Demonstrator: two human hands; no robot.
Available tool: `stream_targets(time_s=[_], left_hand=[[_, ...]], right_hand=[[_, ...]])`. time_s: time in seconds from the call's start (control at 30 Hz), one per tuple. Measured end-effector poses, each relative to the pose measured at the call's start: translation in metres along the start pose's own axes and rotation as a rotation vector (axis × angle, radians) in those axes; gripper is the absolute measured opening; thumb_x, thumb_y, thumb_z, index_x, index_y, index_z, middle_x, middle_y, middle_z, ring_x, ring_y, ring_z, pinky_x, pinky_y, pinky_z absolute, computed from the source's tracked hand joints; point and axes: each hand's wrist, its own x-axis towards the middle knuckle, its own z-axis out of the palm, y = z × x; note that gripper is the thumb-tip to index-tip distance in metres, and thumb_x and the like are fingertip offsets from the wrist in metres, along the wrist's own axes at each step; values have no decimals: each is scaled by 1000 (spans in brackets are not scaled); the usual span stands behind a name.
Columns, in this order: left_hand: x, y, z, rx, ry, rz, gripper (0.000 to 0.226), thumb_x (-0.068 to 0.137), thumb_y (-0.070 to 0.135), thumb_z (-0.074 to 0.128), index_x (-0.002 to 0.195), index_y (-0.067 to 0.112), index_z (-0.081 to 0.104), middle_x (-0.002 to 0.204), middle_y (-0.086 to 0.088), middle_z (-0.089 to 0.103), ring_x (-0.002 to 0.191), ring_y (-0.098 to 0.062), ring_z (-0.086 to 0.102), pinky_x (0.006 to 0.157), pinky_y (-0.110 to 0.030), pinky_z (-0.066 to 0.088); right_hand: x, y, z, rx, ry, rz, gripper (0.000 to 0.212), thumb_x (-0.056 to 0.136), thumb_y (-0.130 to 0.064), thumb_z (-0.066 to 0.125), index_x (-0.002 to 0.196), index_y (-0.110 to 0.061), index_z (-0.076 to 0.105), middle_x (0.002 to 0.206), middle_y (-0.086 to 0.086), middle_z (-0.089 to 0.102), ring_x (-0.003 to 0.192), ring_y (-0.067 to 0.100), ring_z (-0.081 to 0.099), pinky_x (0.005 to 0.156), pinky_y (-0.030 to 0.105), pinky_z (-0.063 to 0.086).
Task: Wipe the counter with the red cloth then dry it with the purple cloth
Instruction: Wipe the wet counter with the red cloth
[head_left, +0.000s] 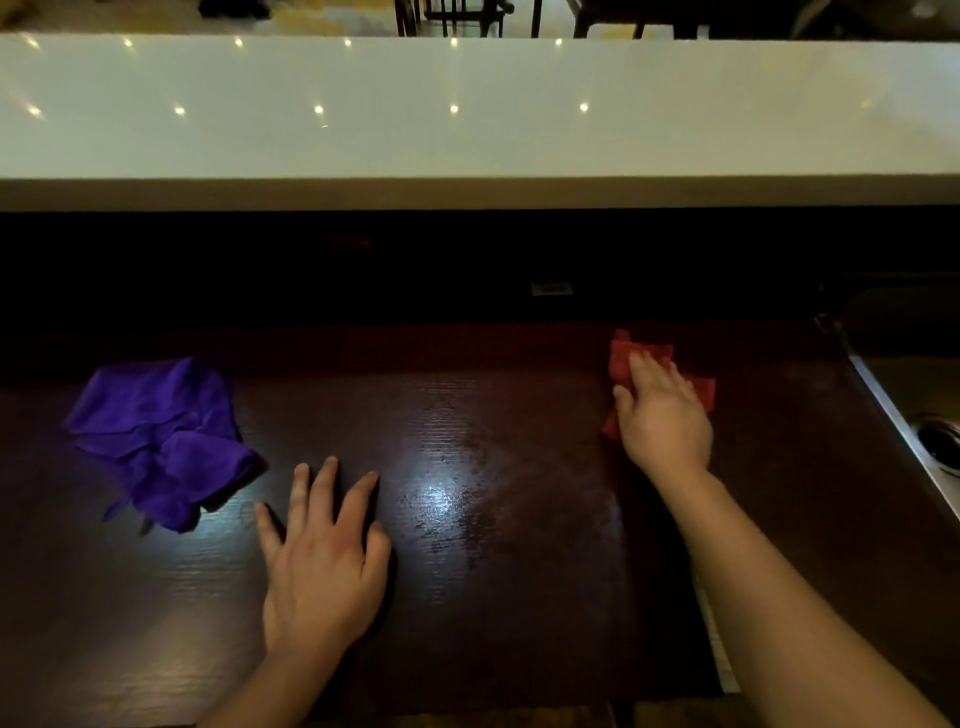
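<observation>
We have the red cloth (621, 358) bunched flat under our right hand (662, 415), far right on the counter (493, 571), near the sink (914, 415). That hand lies palm-down with fingers spread over the cloth, pressing it more than gripping; only the cloth's edges show past the fingers. Our left hand (324, 561) rests open and flat on the wood, holding nothing, just beside the purple cloth (161, 436), which sits crumpled and untouched at the left.

We judge the wiping is under way, with the drying not yet begun. To do it well, we should keep the palm's weight even on the cloth, run long overlapping passes along the grain, and work from the far edge toward us so no strip gets missed. The left hand can steady us, but it will need to lift when the cloth reaches that patch.

The counter is dark, glossy wood; a wet-looking sheen and streaks show in the middle under a light's glare. Behind it rises a white ledge (467, 130) with reflected spotlights, and dark chair legs (457, 15) stand beyond.
</observation>
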Motion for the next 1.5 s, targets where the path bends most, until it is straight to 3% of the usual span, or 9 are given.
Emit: stream_targets(time_s=[0.2,0.43,0.67,0.8,0.93,1.1,1.2,1.33,1.5], left_hand=[[-1,0,-1,-18,32,8,63,84,43,28,138,19,51,154,-12,38,149,-29,18,115,-65,8],[1,-1,-1,-67,36,-3,65,85,45,26,139,16,48,155,-9,37,149,-27,16,117,-61,2],[1,-2,-2,-31,-11,10,63,86,45,28,138,16,50,154,-12,40,148,-32,21,115,-67,7],[-3,-6,-10,-297,71,-11,62,84,42,27,134,14,51,148,-7,46,145,-23,29,119,-58,-3],[-8,-29,-24,-644,215,12,42,81,32,41,114,12,58,127,-2,54,122,-18,47,113,-58,28],[-7,-99,-34,-357,84,214,49,83,36,44,121,10,62,133,-9,56,122,-27,51,106,-41,39],[-10,-133,-36,-111,33,287,50,83,36,44,123,14,64,137,-8,56,126,-29,52,109,-50,33],[-15,-141,-35,32,-40,294,55,83,42,46,134,24,57,146,1,50,136,-20,42,113,-59,22],[-14,-142,-34,2,7,274,49,85,42,48,130,24,59,144,-3,52,134,-23,42,113,-54,20]], right_hand=[[-35,-101,22,58,-132,-433,54,96,-32,49,147,-21,37,155,1,36,145,26,28,120,38,19],[-146,-87,30,87,-231,-836,51,92,-38,47,142,-29,41,149,-7,46,141,19,38,117,38,27],[-38,-183,51,68,-157,-388,54,98,-34,44,149,-22,31,157,-1,33,147,25,22,121,40,14],[-65,-223,58,72,-192,-500,54,97,-32,47,148,-24,33,157,-2,33,147,26,22,121,40,15],[-121,-221,53,82,-281,-712,51,98,-32,42,148,-29,33,158,-5,30,148,19,20,122,38,14],[-181,-167,39,67,-246,-878,51,92,-44,49,141,-32,44,148,-11,46,139,11,39,116,35,30],[-143,-176,46,76,-158,-703,50,92,-36,56,139,-21,50,144,-2,52,137,21,44,115,42,33],[-62,-224,61,63,-119,-360,55,99,-36,44,149,-18,33,156,1,35,147,24,25,122,38,15],[-53,-271,73,24,-149,-456,55,98,-37,43,149,-21,31,157,2,33,146,26,24,121,41,17]])
